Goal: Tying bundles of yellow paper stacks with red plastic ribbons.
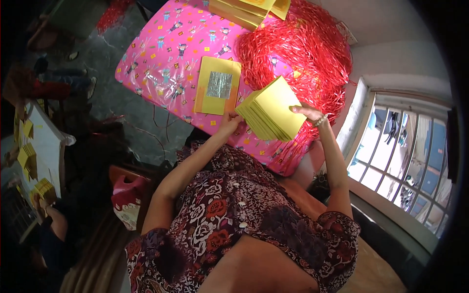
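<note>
A thick stack of yellow paper sheets [278,110], its edges fanned out in steps, is held over the pink table. My right hand [309,113] grips it at its right side, thumb on top and the other fingers underneath. At the stack's left corner my left hand [232,123] is closed, with its fingertips against the sheet edges. Just beyond that hand lies a yellow sheet with an orange border and a silver foil square [219,84], flat on the pink printed tablecloth [166,63].
Shredded red plastic strands [303,53] heap over the table's right side. Behind them stands a pile of yellow-gold paper [239,13]. A barred window [400,151] is at right. To the left, another person's hand [43,202] holds yellow paper by a white table [46,141]. A red-and-white container [128,200] stands beside me.
</note>
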`<act>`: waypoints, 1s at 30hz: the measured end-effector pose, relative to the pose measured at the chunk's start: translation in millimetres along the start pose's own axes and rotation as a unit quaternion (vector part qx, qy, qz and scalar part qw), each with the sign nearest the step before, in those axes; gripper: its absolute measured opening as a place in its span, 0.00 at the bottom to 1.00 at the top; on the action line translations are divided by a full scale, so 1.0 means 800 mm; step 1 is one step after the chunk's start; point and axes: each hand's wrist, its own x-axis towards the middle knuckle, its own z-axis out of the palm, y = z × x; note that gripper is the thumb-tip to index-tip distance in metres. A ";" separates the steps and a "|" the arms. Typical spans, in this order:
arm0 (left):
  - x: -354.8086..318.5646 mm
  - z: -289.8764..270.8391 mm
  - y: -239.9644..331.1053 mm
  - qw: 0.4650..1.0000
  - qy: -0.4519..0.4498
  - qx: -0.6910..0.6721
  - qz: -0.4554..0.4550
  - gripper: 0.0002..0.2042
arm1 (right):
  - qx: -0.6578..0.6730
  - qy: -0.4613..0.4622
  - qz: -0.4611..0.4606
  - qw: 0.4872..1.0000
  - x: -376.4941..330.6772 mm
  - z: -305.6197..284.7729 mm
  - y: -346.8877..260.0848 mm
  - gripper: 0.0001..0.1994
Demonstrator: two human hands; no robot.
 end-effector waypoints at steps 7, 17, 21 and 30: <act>0.002 0.028 -0.014 0.999 -0.026 -0.045 0.015 0.19 | -0.005 -0.018 0.029 0.999 0.016 -0.002 0.019 0.39; 0.049 0.039 -0.060 0.999 -0.015 -0.025 0.036 0.21 | 0.045 -0.018 0.047 0.998 0.026 -0.014 0.052 0.40; 0.038 0.034 -0.057 0.999 -0.025 -0.028 0.019 0.21 | 0.089 -0.018 0.032 0.995 0.023 -0.008 0.060 0.39; 0.023 0.041 -0.063 0.996 0.035 0.001 0.077 0.21 | 0.117 -0.007 -0.009 0.993 0.011 -0.013 0.063 0.40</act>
